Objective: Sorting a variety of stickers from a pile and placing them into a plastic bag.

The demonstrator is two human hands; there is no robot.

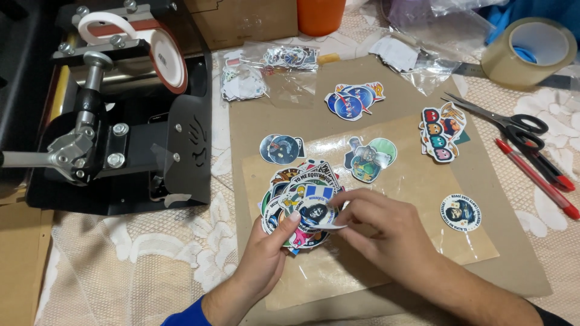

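A person sorts printed stickers over a brown cardboard sheet (386, 284) laid on a lace-covered table. To the sheet's left stands a black metal mug heat press (121, 121) with an orange-rimmed white barrel. At the sheet's near-left part, the left hand (266, 253) is closed around a fanned stack of round and die-cut colourful paper stickers (299, 202), thumb pressed on the top of the stack. Just right of it, the right hand (380, 226) pinches the edge of the top sticker between thumb and fingertips, fingers curled, lifting it off the stack. The step in hand looks like peeling one sticker away for sorting; placing it would call for a match among the groups already laid out. Those lie further up and right on the sheet: a small round blue pair (281, 148), a blue-and-red cluster (353, 100), a green-toned pair (370, 158), a bright cartoon group (442, 139) and one round dark sticker (461, 212). Off the sheet's right edge lie black-handled scissors (501, 121), red pens (538, 178) and a roll of clear packing tape (531, 51).
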